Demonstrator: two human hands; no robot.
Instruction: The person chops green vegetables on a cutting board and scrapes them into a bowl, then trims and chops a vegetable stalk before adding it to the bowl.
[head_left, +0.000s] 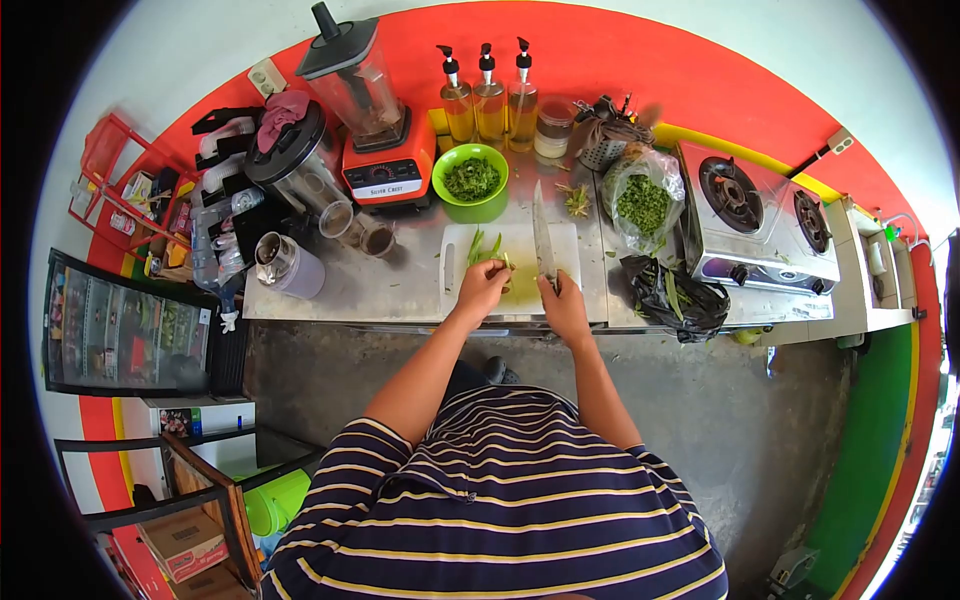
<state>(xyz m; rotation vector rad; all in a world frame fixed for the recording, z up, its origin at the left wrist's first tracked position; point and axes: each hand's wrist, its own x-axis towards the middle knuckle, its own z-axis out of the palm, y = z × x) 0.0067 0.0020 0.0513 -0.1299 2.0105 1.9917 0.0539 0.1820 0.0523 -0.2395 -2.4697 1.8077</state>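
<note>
My left hand (484, 288) is closed in a pinch on some green stalks over the white cutting board (566, 246). Wrapped round the handle of a long knife (542, 230), my right hand (565, 303) is at the board's right part, with the blade pointing away from me. Long green leaves (476, 246) lie on the board just beyond my left hand. Behind the board stands a green bowl (475, 210) of chopped greens. A small heap of trimmings (574, 200) lies behind the board, right of the knife tip.
A red blender (390, 172), pump bottles (488, 105) and a jar (554, 130) stand at the back. Right are a bag of chopped greens (645, 205), a black plastic bag (680, 300) and a gas stove (765, 215). A metal shaker (290, 266) and cups stand left.
</note>
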